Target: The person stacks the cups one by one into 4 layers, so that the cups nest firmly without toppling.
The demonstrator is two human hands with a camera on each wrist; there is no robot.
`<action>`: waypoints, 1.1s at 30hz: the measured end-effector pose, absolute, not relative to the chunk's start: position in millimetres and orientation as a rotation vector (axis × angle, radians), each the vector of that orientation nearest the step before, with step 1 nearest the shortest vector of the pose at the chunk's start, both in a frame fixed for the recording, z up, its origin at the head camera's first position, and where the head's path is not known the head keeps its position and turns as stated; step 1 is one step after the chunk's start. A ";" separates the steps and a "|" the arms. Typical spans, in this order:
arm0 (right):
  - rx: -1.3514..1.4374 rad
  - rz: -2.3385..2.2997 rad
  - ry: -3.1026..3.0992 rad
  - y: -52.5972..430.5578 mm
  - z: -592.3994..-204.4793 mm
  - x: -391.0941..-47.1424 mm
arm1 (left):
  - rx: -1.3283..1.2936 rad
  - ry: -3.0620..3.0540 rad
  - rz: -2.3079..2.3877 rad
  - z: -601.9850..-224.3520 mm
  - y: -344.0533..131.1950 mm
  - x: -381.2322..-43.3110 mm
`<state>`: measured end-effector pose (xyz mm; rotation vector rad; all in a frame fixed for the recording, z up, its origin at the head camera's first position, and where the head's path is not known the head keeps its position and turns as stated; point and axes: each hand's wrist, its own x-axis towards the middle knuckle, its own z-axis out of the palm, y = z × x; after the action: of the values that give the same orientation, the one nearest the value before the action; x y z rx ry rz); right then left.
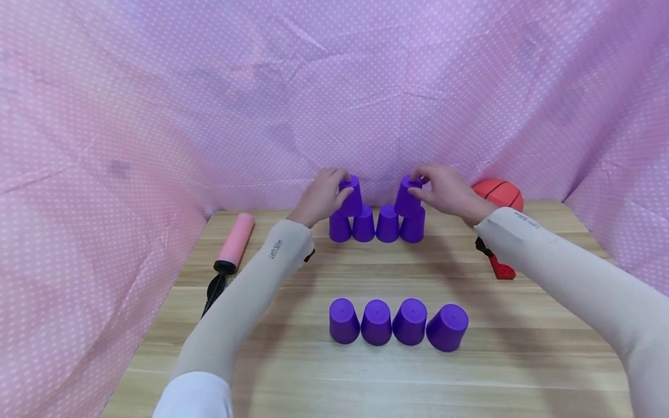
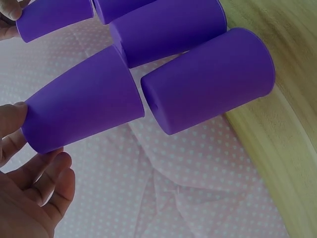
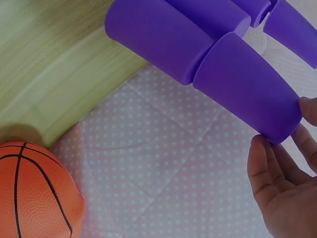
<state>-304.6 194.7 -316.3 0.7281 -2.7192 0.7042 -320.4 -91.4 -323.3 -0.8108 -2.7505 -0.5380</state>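
My left hand (image 1: 321, 196) pinches an upside-down purple cup (image 1: 352, 197) near its closed top. That cup stands over the two left cups of the back row, its rim close above them in the left wrist view. On the other side, my right hand (image 1: 443, 188) holds a second purple cup (image 3: 247, 89) the same way, its rim right at the tops of the two right cups. The back row has several upturned cups, among them a left inner cup (image 1: 363, 224) and a right inner cup (image 1: 388, 224), with a small gap at the middle.
Nearer to me, several more upturned purple cups (image 1: 376, 323) stand in a row on the wooden table (image 1: 292, 377). A pink hand pump (image 1: 237, 238) lies at left. At right are an orange basketball (image 1: 499, 194) and a red block (image 1: 502, 269). Pink dotted cloth (image 1: 334, 104) hangs behind.
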 end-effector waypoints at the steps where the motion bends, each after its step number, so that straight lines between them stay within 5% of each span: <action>1: 0.730 0.701 -2.719 194.5 -316.9 -305.3 | -0.813 -2.757 -0.539 -324.0 -90.9 -321.5; 19: 0.722 0.729 -2.730 194.9 -315.5 -302.6 | -0.765 -2.798 -0.617 -325.4 -97.9 -322.1; 33: 0.871 0.695 -2.550 212.5 -314.9 -249.9 | -0.941 -2.560 -0.599 -319.0 -148.3 -270.0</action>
<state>-249.9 212.5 -314.9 0.8715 -2.5499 0.6954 -270.0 -148.3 -319.0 -0.9411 -2.5597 -0.5994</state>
